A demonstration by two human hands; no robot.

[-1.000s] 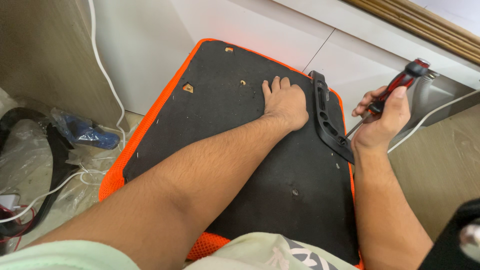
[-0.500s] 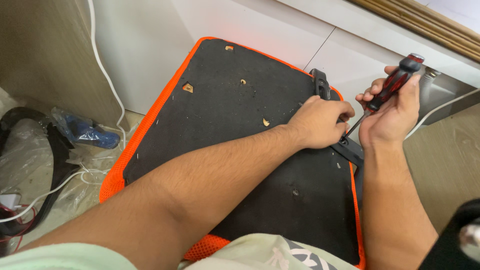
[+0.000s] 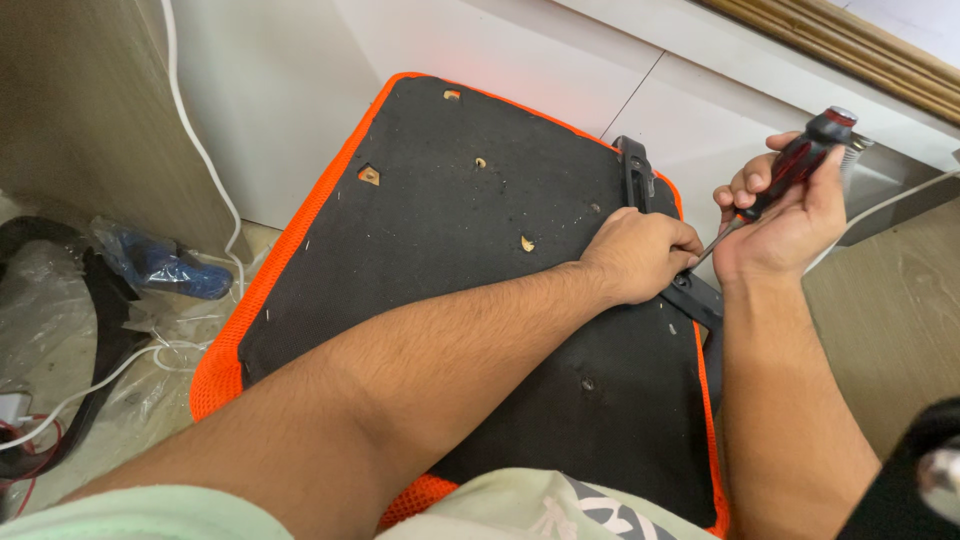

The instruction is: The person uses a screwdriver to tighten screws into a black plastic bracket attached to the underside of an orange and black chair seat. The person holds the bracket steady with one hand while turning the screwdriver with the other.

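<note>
screwdriver with red-and-black handle is gripped closed in the right hand, its thin stiff shaft angled to the black armrest bracket pinned under the closed left hand on the upturned seat base; rigid and light, it is judged best held by the handle.

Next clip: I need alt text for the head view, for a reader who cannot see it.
Seen from above, a right hand holds a red-and-black screwdriver with its tip at a black bracket on the dark underside of an orange seat cushion, while the left hand rests on the bracket. White cables and plastic wrapping lie at the left.
</note>
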